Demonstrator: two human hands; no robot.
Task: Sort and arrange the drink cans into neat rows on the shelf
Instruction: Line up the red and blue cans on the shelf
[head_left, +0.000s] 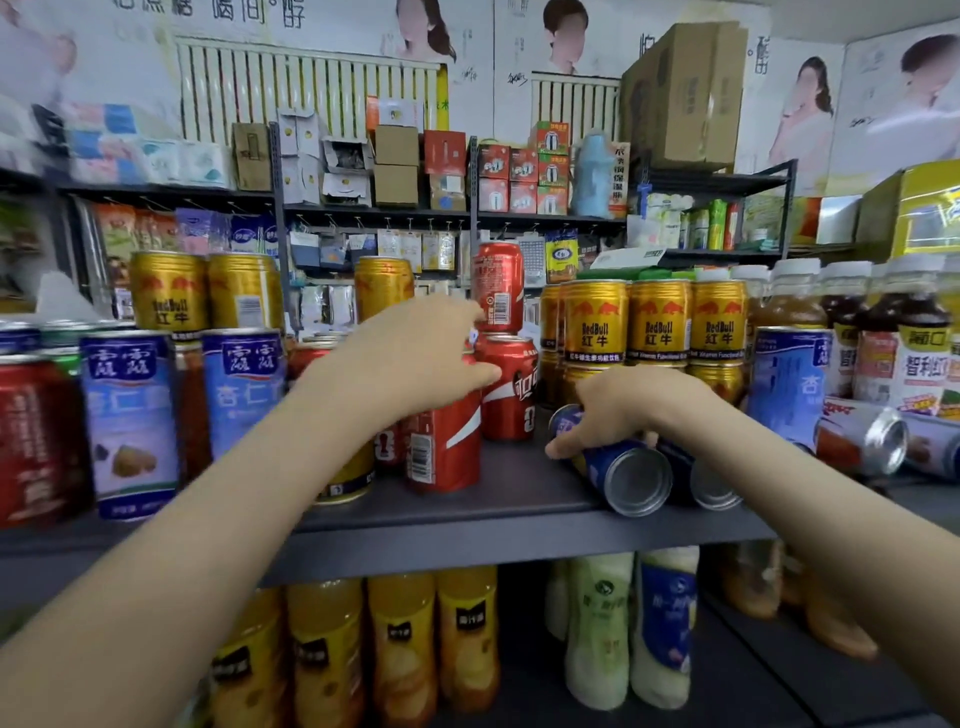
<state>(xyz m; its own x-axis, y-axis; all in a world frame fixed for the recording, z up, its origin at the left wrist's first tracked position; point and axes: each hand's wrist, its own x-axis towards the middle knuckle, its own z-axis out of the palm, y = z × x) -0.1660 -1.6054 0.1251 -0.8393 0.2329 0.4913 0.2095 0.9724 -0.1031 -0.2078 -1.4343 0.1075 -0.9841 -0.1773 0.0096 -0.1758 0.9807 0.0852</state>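
1. Lowest and nearest, yellow juice bottles (400, 649) and pale milky bottles (597, 634) stand on the tier under the grey shelf (519, 499).
2. Both bare forearms reach in over the shelf's front edge.
3. The right hand (623, 410) grips a blue can (631, 475) lying on its side near the front edge, bottom toward the camera, with fingers over the top and thumb down its left side. A second blue can (714, 488) lies touching it on the right.
4. The left hand (410, 358) is curled over the top of an upright red cola can (447, 447) at the middle of the shelf, grasping it.
5. Just behind stands another red can (506, 389), with a third red can (497, 286) stacked on top.
6. To the right, gold cans (660, 322) stand in a two-tier block, labels forward.
7. To the left, tall blue-and-white cans (130, 421) stand upright, with two gold cans (169, 291) on top; a dark red can (31, 436) stands at the far left.
8. At the far right, more cans (862, 441) lie tipped over in front of capped tea bottles (924, 343).
9. Farther back, dark racks hold small boxes (395, 166), a pale blue flask (592, 174) and a large cardboard carton (685, 93).
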